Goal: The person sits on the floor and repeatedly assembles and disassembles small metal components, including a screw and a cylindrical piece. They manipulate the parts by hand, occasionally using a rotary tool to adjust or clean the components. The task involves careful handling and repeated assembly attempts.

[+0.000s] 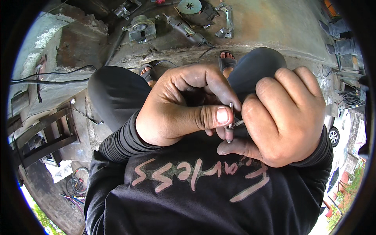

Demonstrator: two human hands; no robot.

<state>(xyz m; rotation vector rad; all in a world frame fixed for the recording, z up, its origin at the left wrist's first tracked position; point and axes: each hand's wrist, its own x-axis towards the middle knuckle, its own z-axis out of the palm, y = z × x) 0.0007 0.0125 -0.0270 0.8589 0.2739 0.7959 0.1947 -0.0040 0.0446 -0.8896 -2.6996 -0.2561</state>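
Note:
My left hand (172, 113) pinches a small, thin metal pin (230, 126) between thumb and forefinger, in front of my chest. The pin stands roughly upright in the picture, its two ends showing above and below the thumb. Close beside it on the right is my right hand (288, 113), its fingers curled in and the back of the hand showing. A short bit of metal (239, 123) runs from the pin toward the curled right fingers. What those fingers grip is mostly hidden behind the knuckles.
Beyond my sandalled feet, a metal brake caliper (141, 29), a grey corded rotary tool (184, 29), a metal bracket (227, 21) and a pale round disc (189, 6) lie on the concrete. Black cables (51, 80) run at the left. A wooden frame (49, 137) stands lower left.

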